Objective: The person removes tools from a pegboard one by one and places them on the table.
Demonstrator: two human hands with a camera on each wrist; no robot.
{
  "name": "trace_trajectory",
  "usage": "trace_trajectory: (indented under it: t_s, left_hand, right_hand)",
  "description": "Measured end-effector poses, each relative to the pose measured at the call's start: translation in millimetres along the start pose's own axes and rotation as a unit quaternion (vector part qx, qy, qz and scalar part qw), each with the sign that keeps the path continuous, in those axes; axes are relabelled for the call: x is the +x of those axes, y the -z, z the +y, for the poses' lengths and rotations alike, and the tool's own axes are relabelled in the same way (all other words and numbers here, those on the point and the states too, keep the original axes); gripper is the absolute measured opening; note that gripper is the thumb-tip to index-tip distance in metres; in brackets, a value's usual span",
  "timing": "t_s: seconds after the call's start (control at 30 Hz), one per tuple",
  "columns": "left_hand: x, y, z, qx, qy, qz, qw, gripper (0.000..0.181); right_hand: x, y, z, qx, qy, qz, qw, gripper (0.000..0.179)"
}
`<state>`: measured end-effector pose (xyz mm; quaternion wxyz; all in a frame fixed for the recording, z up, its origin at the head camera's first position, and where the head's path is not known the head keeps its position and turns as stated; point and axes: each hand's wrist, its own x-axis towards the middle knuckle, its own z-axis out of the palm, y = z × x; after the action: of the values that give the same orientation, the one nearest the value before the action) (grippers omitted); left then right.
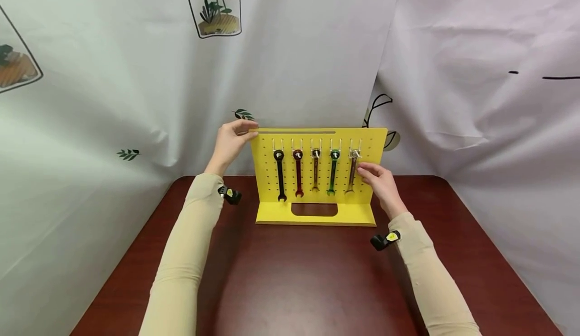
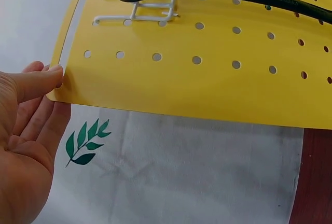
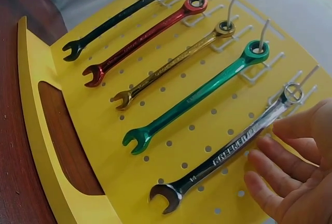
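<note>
A yellow pegboard (image 1: 272, 214) stands on the table, with combination wrenches hanging from white hooks. From left to right come a black wrench (image 1: 280, 175), a red wrench (image 3: 148, 40), a gold wrench (image 3: 174, 63), a green wrench (image 3: 199, 99) and a silver wrench (image 3: 228, 149). My left hand (image 1: 228, 143) pinches the board's upper left corner, thumb in front and fingers behind, as the left wrist view shows. Beside the silver wrench is my right hand (image 1: 379, 181), its fingers loosely bent and its fingertips close to the shank. Whether they touch it I cannot tell.
The dark red table (image 1: 281, 275) reaches forward from the board. A white curtain (image 1: 317, 74) with plant drawings hangs behind and at both sides. The board's foot has a wide cut-out slot, and its white hooks stick out toward me.
</note>
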<state>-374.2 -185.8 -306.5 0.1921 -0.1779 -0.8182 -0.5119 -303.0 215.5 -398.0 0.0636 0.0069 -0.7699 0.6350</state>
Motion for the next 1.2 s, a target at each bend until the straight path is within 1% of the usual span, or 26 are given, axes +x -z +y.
trace_trajectory:
  t_s: [0.07, 0.17, 0.33, 0.43, 0.57, 0.67, 0.8, 0.93, 1.0, 1.07, 1.2]
  left_hand:
    - [2.3, 2.1, 1.8, 0.010, 0.000, 0.003, 0.9999, 0.029]
    - [5.5, 3.1, 2.8, 0.029, 0.001, 0.000, 0.9996, 0.030]
    - [4.2, 2.0, 0.1, 0.047, -0.003, 0.004, 0.9989, 0.025]
    - [0.8, 1.5, -1.8, 0.042, 0.003, 0.009, 0.9991, 0.023]
    - [-4.0, -1.1, -3.0, 0.037, 0.014, 0.009, 0.9992, 0.023]
    - [-4.5, -4.0, -3.4, 0.038, 0.008, 0.008, 0.9992, 0.023]
    - [-4.4, -5.5, -5.2, 0.042, 0.001, 0.008, 0.9991, 0.023]
    - [-7.3, -4.4, -7.0, 0.043, 0.010, 0.012, 0.9990, 0.022]
    - [-8.0, -4.2, -7.6, 0.046, 0.009, 0.013, 0.9988, 0.022]
    - [-7.9, -5.1, -7.4, 0.049, -0.001, 0.012, 0.9987, 0.022]
    - [-6.0, -7.9, -6.4, 0.056, -0.022, 0.012, 0.9981, 0.022]
  right_hand:
    - [3.4, -2.1, -0.9, -0.005, 0.000, -0.003, 1.0000, 0.049]
    - [7.4, -3.9, -1.8, -0.010, 0.003, -0.002, 0.9999, 0.047]
    - [12.2, -8.5, -1.5, -0.020, 0.012, -0.011, 0.9997, 0.050]
    - [12.2, -12.4, 0.4, -0.026, 0.012, -0.019, 0.9994, 0.052]
    - [7.9, -15.4, 6.4, -0.051, 0.006, -0.023, 0.9984, 0.057]
    - [5.4, -15.9, 10.1, -0.064, 0.004, -0.015, 0.9978, 0.059]
    - [5.2, -18.5, 14.0, -0.044, 0.007, -0.002, 0.9990, 0.060]
    - [6.1, -22.6, 18.0, -0.013, 0.009, -0.012, 0.9998, 0.060]
    - [5.6, -23.9, 18.6, -0.009, 0.015, -0.017, 0.9997, 0.061]
    - [4.9, -24.2, 18.1, -0.013, 0.024, -0.014, 0.9995, 0.061]
    - [4.9, -23.3, 16.2, -0.009, 0.041, 0.002, 0.9991, 0.054]
